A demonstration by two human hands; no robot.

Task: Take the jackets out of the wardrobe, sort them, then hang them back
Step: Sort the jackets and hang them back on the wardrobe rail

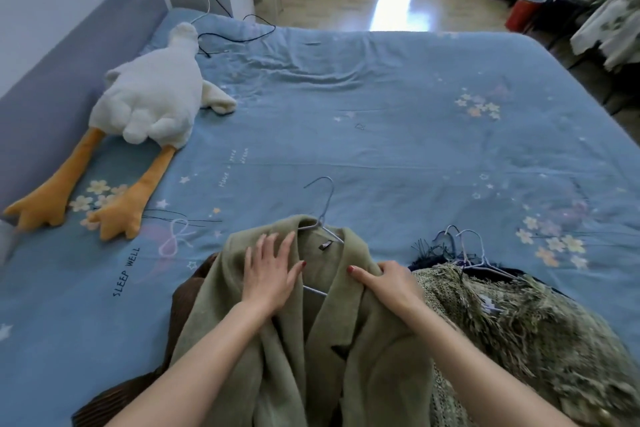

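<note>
An olive green jacket (311, 340) lies on the blue bed (398, 135) at the near edge, still on a wire hanger (323, 208) whose hook points away from me. My left hand (272, 269) rests flat on the jacket's left shoulder, fingers spread. The right lapel is pinched in my right hand (388, 282). A brown corduroy jacket (180, 315) sticks out from under the green one on the left. To the right lies a shaggy green fringed jacket (519, 333) with two more wire hangers (467, 253) over a dark garment.
A white plush goose (152, 94) with orange legs lies at the bed's left side along the wall. Black cables (235, 35) trail across the far left corner. Beyond the bed are a wooden floor, a chair and a red bin (523, 10).
</note>
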